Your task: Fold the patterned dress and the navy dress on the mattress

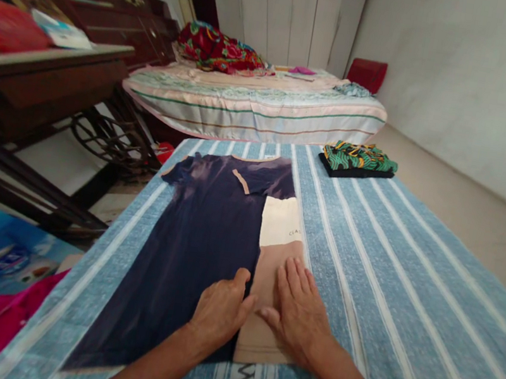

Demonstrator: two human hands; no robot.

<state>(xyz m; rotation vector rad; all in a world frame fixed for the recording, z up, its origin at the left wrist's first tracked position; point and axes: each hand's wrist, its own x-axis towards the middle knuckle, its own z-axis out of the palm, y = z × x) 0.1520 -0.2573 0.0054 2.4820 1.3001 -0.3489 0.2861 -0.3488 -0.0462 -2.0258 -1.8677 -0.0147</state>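
A T-shirt (199, 226) lies on the bed, dark navy on its left part. Its right side is folded over in a lengthwise panel, with a sleeve on top, a cream band bearing letters and a tan lower part. My left hand (222, 305) is curled at the inner edge of this folded panel, closed on the fabric; some of its fingertips are hidden. Flat on the tan part rests my right hand (299, 306), fingers stretched out and pressing the cloth.
Blue striped sheet (350, 243) covers the bed under the shirt. Folded clothes (358, 160), green patterned over black, sit at the far right. Behind stands another bed (256, 110) with a red floral blanket (222, 50). A sewing-machine table (47, 64) and a blue package (2, 258) are left.
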